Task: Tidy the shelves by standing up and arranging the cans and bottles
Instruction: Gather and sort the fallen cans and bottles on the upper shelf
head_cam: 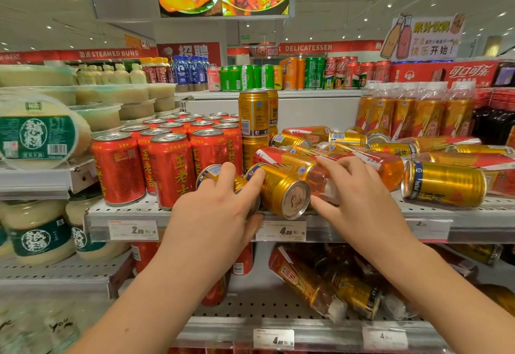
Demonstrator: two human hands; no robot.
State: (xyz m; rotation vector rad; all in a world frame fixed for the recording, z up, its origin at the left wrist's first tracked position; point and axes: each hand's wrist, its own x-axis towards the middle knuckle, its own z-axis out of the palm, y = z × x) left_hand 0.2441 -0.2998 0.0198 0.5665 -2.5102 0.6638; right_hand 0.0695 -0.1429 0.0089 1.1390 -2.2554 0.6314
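At the shelf (434, 210) edge nearest you, your left hand (220, 208) curls over a gold can (212, 173) lying on its side, thumb beneath. At its 3 o'clock a second can (281, 189) lies end-on toward you. Your right hand (362, 197) clasps the clear end of a toppled bottle (317, 178) between thumb and forefinger. Farther back, red cans (119, 169) stand upright at 10 o'clock, and a jumble (390, 149) of gold cans and bottles lies at 2 o'clock.
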